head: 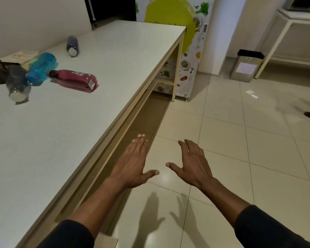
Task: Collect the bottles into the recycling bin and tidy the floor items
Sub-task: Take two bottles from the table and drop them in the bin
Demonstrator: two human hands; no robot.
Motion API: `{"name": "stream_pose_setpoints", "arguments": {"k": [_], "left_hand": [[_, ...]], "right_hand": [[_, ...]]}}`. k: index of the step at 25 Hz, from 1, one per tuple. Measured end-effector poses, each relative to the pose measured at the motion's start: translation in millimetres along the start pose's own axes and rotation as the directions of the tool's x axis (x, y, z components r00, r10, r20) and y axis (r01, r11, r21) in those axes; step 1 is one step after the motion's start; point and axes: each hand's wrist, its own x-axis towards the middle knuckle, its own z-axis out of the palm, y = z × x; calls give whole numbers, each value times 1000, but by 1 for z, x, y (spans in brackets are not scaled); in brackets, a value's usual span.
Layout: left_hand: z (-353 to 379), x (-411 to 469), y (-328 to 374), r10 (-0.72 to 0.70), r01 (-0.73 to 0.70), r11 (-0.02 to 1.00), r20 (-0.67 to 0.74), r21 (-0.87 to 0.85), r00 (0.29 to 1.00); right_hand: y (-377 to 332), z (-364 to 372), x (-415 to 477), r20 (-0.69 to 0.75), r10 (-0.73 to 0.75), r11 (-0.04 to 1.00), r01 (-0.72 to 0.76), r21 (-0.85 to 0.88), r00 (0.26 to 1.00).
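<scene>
bottles (72, 80) on table, far from empty hands (131, 163)

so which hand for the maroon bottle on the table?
Left, probably. The left hand hovers open beside the table edge, on the side where the maroon bottle lies; the right hand, also open and empty, sits farther out over the floor tiles.

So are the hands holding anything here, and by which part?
Nothing is held. The left hand and right hand are open and empty above the floor; the bottles lie on the table.
</scene>
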Motion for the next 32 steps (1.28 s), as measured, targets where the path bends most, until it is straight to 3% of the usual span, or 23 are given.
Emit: {"name": "stream_pose_setpoints", "arguments": {"k": [5, 10, 17, 25, 32], "left_hand": [[-32, 65, -49, -197, 193, 980, -133, -41, 971], [-54, 99, -97, -381, 384, 923, -144, -11, 913], [-77, 108, -139, -673, 684, 730, -183, -8, 716], [-115, 91, -219, -857, 864, 503, -123, 12, 500], [-141, 87, -349, -884, 899, 437, -181, 14, 432]], "right_hand": [[-5, -21, 105, -103, -132, 988, 139, 61, 986], [-30, -27, 213, -137, -350, 926, 364, 99, 927], [-91, -30, 326, -45, -622, 769, 620, 156, 782], [-208, -12, 399, -63, -728, 650, 716, 255, 683], [-305, 11, 458, -77, -685, 689, 678, 255, 725]]}}
